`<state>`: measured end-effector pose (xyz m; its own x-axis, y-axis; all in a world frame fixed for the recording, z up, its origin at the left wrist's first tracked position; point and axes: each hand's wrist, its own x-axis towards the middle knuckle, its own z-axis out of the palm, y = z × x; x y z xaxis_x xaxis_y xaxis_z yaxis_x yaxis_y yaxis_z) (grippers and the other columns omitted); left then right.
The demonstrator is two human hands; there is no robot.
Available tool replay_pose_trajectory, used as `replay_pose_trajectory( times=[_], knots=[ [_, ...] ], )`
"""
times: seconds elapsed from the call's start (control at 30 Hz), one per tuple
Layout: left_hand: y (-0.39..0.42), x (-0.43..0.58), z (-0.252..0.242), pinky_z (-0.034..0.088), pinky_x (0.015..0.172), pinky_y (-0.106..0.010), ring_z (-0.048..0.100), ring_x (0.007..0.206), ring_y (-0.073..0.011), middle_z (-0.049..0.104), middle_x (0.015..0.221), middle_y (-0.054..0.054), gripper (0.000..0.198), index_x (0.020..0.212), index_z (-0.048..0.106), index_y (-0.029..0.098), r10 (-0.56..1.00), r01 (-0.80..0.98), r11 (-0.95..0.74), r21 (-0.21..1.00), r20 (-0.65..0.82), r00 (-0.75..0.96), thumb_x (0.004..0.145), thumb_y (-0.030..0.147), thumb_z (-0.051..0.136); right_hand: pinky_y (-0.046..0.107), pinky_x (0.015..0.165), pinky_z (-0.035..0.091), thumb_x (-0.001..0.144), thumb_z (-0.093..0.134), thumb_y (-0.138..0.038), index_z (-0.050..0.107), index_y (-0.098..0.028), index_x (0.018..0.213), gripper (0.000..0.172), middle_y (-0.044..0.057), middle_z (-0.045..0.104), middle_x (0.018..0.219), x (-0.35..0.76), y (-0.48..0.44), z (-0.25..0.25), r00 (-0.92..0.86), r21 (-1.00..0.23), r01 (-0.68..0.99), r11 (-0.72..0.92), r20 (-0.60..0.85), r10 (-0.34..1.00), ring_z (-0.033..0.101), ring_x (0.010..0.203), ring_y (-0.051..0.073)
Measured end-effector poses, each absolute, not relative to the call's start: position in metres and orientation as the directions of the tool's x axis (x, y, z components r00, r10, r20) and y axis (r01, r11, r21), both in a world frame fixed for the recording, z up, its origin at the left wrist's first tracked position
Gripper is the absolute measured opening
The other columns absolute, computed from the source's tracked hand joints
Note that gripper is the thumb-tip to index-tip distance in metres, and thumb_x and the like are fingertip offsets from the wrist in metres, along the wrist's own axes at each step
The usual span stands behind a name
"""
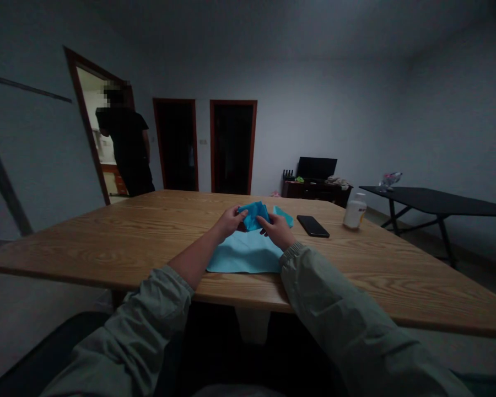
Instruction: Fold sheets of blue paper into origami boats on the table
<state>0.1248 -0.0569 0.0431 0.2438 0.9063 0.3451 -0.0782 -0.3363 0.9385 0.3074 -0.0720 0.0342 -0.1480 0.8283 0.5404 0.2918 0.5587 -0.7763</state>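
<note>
A folded piece of blue cloth or paper (255, 215) is held up between my two hands, above the table. My left hand (230, 220) pinches its left side, with the thumb on top. On the right edge, my right hand (276, 227) grips it between thumb and fingers. Below them a light blue sheet (243, 256) lies flat near the table's front edge, partly covered by my right sleeve. Just beyond my right hand rests another small blue piece (284, 215). I cannot make out whether the material is cloth or paper.
The wooden table (157, 231) spreads wide around my hands. To the right lie a black phone (313, 226) and a white bottle (354, 212). A black folding table (438, 199) stands farther right. A person in black (128, 143) stands by the left doorway. A monitor (316, 167) is at the back.
</note>
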Motion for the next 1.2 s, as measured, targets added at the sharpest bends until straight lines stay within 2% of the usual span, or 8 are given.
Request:
replay_pose_trajectory(
  times=[0.13,0.3,0.43,0.53,0.63,0.8,1.0,1.2],
  knots=[
    [-0.061,0.124,0.044,0.054,0.056,-0.029,0.064,0.057,-0.0143,0.064,0.074,-0.001,0.037,0.100,0.053,0.017,0.911,-0.156,-0.287,0.945,0.320,0.259,0.080,0.045,0.066,0.024,0.044,0.048,0.074,0.067,-0.056,0.061,-0.016,0.083,0.042,0.001,0.063,0.061,0.304,-0.072,0.034,-0.091,-0.834,0.170,0.525,0.517,0.851,0.058,0.049,0.013],
    [-0.071,0.125,0.043,0.056,0.075,-0.036,0.071,0.082,-0.0217,0.066,0.110,-0.011,0.062,0.125,0.047,0.023,0.801,-0.283,-0.178,0.942,0.306,0.515,0.072,0.034,0.076,0.028,0.048,0.053,0.071,0.070,-0.056,0.047,-0.020,0.119,0.064,-0.001,0.065,0.069,0.302,-0.067,0.030,0.047,-0.913,-0.034,0.407,0.406,0.913,0.061,0.050,0.015],
    [-0.063,0.134,0.036,0.055,0.064,-0.032,0.070,0.070,-0.0187,0.068,0.101,-0.010,0.059,0.121,0.046,0.019,0.871,-0.128,-0.306,0.943,0.332,0.362,0.072,0.031,0.076,0.028,0.054,0.052,0.075,0.067,-0.051,0.046,-0.018,0.130,0.067,0.006,0.069,0.085,0.304,-0.066,0.025,-0.052,-0.855,0.226,0.467,0.468,0.882,0.062,0.056,0.014],
    [-0.053,0.135,0.031,0.052,0.055,-0.028,0.066,0.059,-0.0158,0.067,0.090,-0.007,0.041,0.110,0.051,0.017,0.895,0.020,-0.391,0.920,0.375,0.242,0.075,0.028,0.070,0.032,0.074,0.053,0.082,0.058,-0.038,0.039,-0.018,0.142,0.065,0.015,0.063,0.118,0.304,-0.072,0.027,-0.009,-0.732,0.430,0.529,0.583,0.813,0.065,0.073,0.016],
    [-0.049,0.132,0.031,0.051,0.055,-0.027,0.063,0.059,-0.0148,0.066,0.086,-0.005,0.031,0.107,0.055,0.018,0.878,0.140,-0.472,0.870,0.451,0.158,0.078,0.022,0.064,0.035,0.087,0.050,0.084,0.051,-0.031,0.039,-0.019,0.144,0.062,0.015,0.054,0.135,0.300,-0.082,0.032,-0.071,-0.644,0.485,0.592,0.645,0.760,0.065,0.095,0.020],
    [-0.057,0.130,0.034,0.050,0.073,-0.028,0.063,0.079,-0.0199,0.068,0.089,-0.005,0.026,0.100,0.067,0.022,0.779,0.276,-0.621,0.734,0.618,0.106,0.074,0.017,0.064,0.035,0.082,0.050,0.078,0.061,-0.035,0.051,-0.019,0.134,0.059,0.011,0.066,0.116,0.293,-0.090,0.037,-0.135,-0.563,0.562,0.607,0.661,0.738,0.064,0.096,0.024],
    [-0.054,0.132,0.029,0.051,0.069,-0.030,0.061,0.069,-0.0179,0.068,0.092,-0.005,0.036,0.109,0.067,0.024,0.817,0.208,-0.577,0.790,0.566,0.115,0.075,0.014,0.060,0.033,0.076,0.049,0.080,0.055,-0.028,0.052,-0.018,0.130,0.051,0.009,0.070,0.093,0.306,-0.075,0.033,0.054,-0.594,0.642,0.485,0.666,0.744,0.064,0.077,0.020],
    [-0.048,0.132,0.032,0.053,0.075,-0.031,0.063,0.083,-0.0182,0.065,0.102,-0.009,0.040,0.111,0.063,0.017,0.818,0.104,-0.574,0.812,0.572,0.054,0.071,0.012,0.065,0.033,0.074,0.048,0.078,0.054,-0.023,0.056,-0.022,0.125,0.047,0.006,0.069,0.086,0.314,-0.071,0.030,0.085,-0.561,0.716,0.415,0.660,0.746,0.063,0.074,0.021]
  ],
)
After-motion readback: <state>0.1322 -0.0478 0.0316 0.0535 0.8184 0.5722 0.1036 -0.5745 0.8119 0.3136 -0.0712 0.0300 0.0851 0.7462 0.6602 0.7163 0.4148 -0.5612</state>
